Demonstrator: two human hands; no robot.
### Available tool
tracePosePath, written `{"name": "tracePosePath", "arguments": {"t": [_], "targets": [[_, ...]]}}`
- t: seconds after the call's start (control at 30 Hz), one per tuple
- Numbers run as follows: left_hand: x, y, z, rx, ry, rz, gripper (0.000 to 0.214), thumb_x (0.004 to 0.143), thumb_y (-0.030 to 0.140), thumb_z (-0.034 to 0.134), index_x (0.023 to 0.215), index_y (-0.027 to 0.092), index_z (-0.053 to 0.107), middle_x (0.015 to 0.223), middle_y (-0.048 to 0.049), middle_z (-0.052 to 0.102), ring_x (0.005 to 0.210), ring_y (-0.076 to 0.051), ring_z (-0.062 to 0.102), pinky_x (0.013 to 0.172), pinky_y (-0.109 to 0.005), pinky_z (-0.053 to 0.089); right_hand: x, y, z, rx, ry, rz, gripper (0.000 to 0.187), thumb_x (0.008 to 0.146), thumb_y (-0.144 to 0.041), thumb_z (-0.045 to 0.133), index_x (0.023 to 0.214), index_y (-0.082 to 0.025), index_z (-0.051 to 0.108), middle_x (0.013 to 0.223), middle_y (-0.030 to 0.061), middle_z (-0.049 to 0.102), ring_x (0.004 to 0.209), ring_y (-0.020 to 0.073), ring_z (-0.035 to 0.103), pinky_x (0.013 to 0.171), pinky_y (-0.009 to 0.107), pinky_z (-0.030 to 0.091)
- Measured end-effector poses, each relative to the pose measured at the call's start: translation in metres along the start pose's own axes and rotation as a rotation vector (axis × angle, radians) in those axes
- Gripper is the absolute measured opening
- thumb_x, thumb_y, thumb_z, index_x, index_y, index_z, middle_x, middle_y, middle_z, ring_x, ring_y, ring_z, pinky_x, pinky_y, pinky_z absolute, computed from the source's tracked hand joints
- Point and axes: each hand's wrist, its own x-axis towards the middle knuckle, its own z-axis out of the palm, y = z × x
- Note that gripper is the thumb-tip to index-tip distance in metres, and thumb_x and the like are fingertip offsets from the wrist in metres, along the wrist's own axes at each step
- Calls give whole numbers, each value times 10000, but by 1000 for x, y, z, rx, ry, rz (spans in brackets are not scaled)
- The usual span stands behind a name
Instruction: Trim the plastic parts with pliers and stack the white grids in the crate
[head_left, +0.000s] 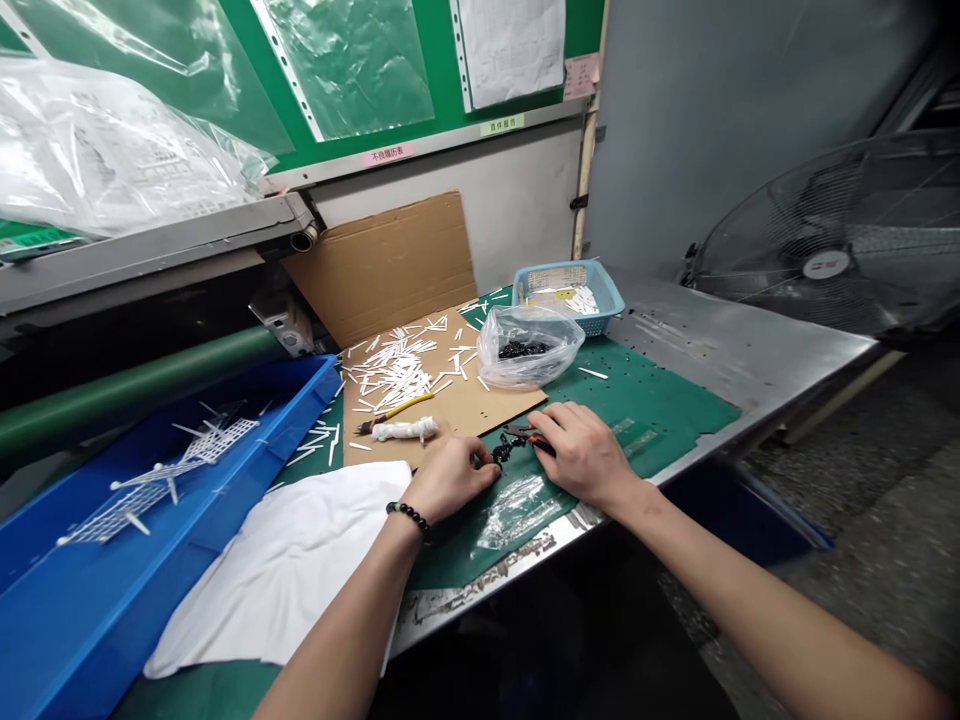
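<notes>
My left hand (452, 474) is closed, its fingertips pinching a small cluster of black plastic parts (507, 449) just above the green mat (645, 400). In my right hand (583, 450) are cutting pliers with orange-and-black handles (541, 443); their jaws point left, close to the black cluster. Whether the jaws touch it I cannot tell. Behind my hands stands a clear plastic bag (531, 345) with black pieces (521, 350) inside. A second tool with yellow handles (405, 407) and a white wrapped roll (405, 430) lie to the left on the cardboard (480, 402).
Many white sticks (397, 370) are scattered over the cardboard. A light-blue basket (609, 305) stands behind the bag. On the left, a blue bin (161, 560) holds white plastic grids (161, 490), beside a white cloth (292, 560). A large fan (821, 240) is at the right.
</notes>
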Motion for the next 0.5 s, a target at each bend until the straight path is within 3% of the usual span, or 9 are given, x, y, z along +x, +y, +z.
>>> {"name": "tracePosePath", "arguments": {"t": [0.27,0.37,0.5], "targets": [[-4,2,-1,-9,-4,55,182,764,346,573,764,216,701,622,-15,637,615,-176,547,572,-273,316,0,1,1,14,10,1,144,826,-157,555,965,-157,593,894,88,570,850,251,479,779,350,361],[-2,4,-1,-329,12,-17,187,753,352,590,721,181,660,620,1,597,590,-140,496,557,-251,317,0,0,0,34,21,-15,162,825,-156,558,981,-151,598,924,97,574,870,255,485,786,354,367],[4,6,3,-1028,-25,-187,205,711,332,660,678,159,557,568,52,460,487,-61,353,469,-198,230,1,-1,-2,67,20,-59,204,827,-150,556,1026,-141,599,969,107,574,907,261,494,807,365,376]]}}
